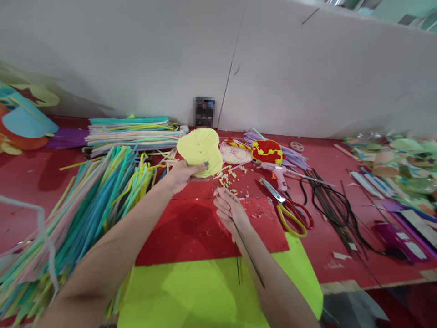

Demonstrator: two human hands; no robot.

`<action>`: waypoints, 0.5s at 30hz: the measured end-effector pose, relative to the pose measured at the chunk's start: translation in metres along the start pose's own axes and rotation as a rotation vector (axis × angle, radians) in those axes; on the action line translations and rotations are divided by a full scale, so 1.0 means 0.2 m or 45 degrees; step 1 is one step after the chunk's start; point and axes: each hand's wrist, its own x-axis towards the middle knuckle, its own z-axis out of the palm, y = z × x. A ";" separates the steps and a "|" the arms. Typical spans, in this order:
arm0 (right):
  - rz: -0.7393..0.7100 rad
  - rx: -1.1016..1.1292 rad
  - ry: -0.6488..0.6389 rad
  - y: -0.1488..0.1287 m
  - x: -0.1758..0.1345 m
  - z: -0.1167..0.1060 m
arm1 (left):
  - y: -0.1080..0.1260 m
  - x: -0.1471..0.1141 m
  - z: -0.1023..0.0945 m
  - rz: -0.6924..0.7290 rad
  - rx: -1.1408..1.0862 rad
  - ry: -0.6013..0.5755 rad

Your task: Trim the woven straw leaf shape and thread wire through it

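My left hand (pixel 181 176) is closed on the lower edge of a pale yellow, lobed piece (pixel 198 148) with a ridged surface, thumb on its face. Just below it, my right hand (pixel 229 210) grips thin dark wire stems (pixel 251 258) whose long ends trail down along my forearm. One wire tip reaches up to the yellow piece's bottom edge; whether it is attached I cannot tell. Both hands are over a red sheet (pixel 191 232), which lies on a lime-green sheet (pixel 177 291).
Pipe cleaner bundles (pixel 99 205) spread at left, others (pixel 129 134) behind. Scissors (pixel 285 202), a pink glue gun (pixel 279 175) and a red-and-yellow piece (pixel 267 152) lie at right, near dark rods (pixel 327 205) and a black cord. Yellow scraps (pixel 230 177) litter the table. A wall stands behind.
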 end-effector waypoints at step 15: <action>-0.498 -1.295 0.287 0.02 -0.02 -0.02 | 0.03 -0.01 -0.01 -0.094 0.037 0.011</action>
